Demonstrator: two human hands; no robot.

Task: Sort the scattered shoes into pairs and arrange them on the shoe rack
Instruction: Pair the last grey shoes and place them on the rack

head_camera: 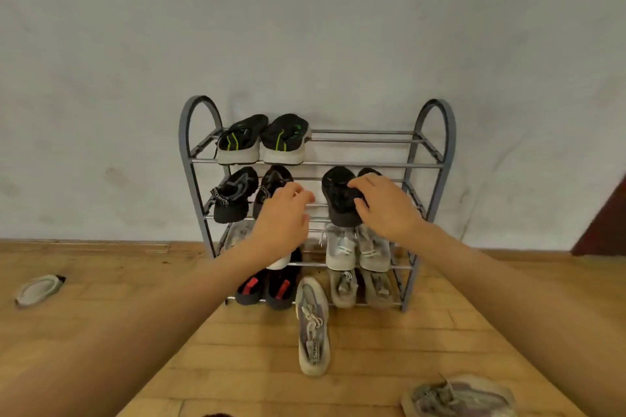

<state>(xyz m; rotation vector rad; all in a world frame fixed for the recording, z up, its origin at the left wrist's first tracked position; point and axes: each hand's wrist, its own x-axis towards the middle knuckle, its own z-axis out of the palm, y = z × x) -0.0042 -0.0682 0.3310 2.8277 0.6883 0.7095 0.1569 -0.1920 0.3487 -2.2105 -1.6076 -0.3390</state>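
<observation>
The right hand (382, 203) grips the heel of a black shoe (338, 196) on the second tier of the metal shoe rack (437, 145), fingers curled over its collar. Just behind that grip, a second black shoe (369, 173) shows only its toe; the hand hides the rest. The left hand (284, 213) hangs beside it with fingers loosely spread and nothing in them, in front of another black shoe (272, 183) whose heel it covers. Further left of that hand sits a black shoe with a lettered heel strap (233, 195); the writing is too blurred to read. Above the hands, a black pair with green stripes (264, 140) fills the top tier's left. Below the grip stand pale grey sneakers (357, 249), and under them a worn beige pair (360, 288). The left forearm hides part of the black shoes with red tabs (267, 289). On the wooden floor (372, 349), a grey sneaker (312, 325) has "CAR" legible at its heel; its likely mate (460, 396) is cut off at the bottom edge. An insole (39, 288) lies far left.
</observation>
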